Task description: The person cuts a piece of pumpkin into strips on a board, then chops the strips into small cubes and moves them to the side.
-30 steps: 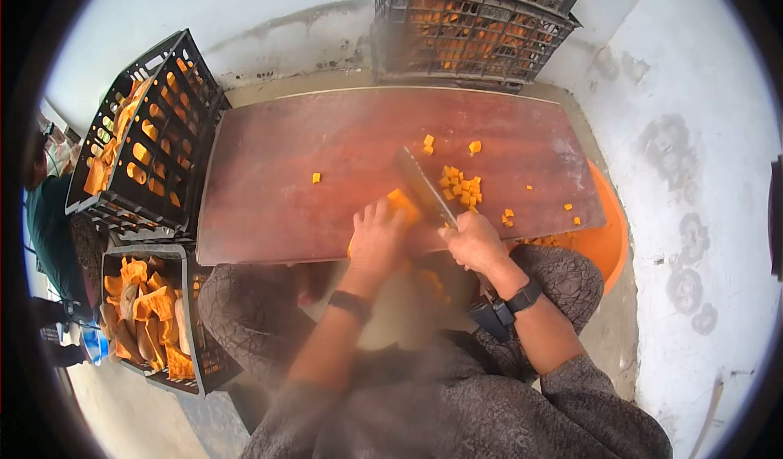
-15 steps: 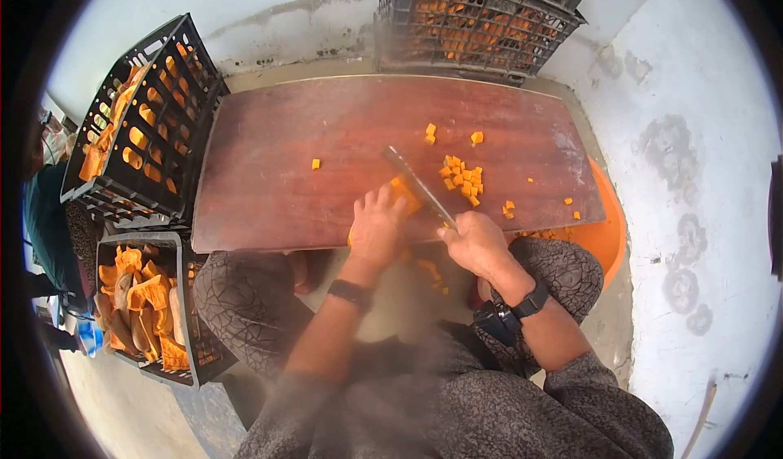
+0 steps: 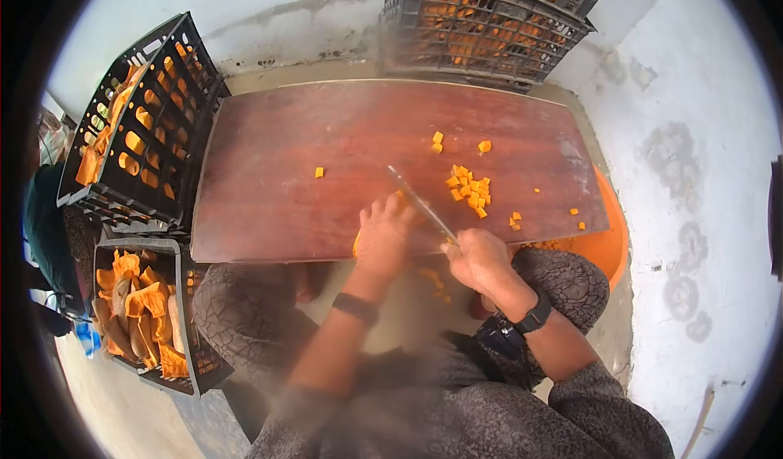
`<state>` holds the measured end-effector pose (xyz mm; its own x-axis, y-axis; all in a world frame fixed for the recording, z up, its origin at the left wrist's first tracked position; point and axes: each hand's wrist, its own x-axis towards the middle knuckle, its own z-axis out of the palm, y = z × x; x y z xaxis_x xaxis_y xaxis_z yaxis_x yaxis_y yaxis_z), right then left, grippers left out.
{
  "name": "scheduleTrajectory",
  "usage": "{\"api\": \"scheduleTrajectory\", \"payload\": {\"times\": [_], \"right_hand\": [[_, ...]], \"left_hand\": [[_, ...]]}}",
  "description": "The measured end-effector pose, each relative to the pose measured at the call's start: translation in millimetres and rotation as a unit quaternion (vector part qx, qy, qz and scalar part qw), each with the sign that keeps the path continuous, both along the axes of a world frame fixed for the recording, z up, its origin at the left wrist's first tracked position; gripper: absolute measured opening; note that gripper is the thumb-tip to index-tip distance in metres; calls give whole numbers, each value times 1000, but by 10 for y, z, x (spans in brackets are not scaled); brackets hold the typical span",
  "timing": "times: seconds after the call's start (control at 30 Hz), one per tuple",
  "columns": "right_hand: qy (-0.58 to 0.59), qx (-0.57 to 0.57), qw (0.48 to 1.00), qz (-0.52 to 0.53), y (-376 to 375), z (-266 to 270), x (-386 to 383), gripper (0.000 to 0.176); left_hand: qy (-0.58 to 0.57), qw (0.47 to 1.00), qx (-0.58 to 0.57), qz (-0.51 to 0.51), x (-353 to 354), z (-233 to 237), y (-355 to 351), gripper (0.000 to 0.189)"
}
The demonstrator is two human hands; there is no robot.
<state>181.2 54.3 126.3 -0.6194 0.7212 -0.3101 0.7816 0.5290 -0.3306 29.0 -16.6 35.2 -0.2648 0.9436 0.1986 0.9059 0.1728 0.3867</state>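
Observation:
My left hand [image 3: 383,235] presses down on an orange piece, mostly hidden beneath it, at the near edge of the reddish-brown board [image 3: 277,141]. The fingers curl over the piece. My right hand [image 3: 479,261] grips the handle of a knife [image 3: 420,203], whose blade points up and left, beside the left fingertips. Orange cubes [image 3: 470,188] lie in a loose pile right of the blade. A few more cubes are scattered around, including a single cube [image 3: 319,172] on the left half of the board.
Black crates of orange pieces stand at the upper left [image 3: 155,133], lower left [image 3: 183,312] and far side [image 3: 489,35]. An orange basin [image 3: 616,230] holding small pieces sits under the board's right end. A co-worker's teal sleeve [image 3: 45,214] shows at far left.
The view has shifted slightly, so the board and cubes sit a little lower. The orange piece is more covered by my left hand, and the knife blade has come down close to it.

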Motion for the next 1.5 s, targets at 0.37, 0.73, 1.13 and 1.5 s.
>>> {"api": "scheduleTrajectory", "payload": {"times": [0.37, 0.73, 1.13, 1.5], "right_hand": [[12, 38, 999, 26, -80, -63, 29, 28], [47, 14, 998, 30, -50, -135, 93, 13], [-28, -33, 999, 29, 99, -23, -53, 20], [-98, -63, 992, 39, 204, 152, -251, 20]], "left_hand": [[25, 999, -23, 4, 24, -39, 7, 60], [27, 999, -16, 18, 53, -29, 59, 45], [52, 996, -65, 32, 34, -1, 55, 42], [0, 999, -40, 27, 15, 54, 53, 55]]}}
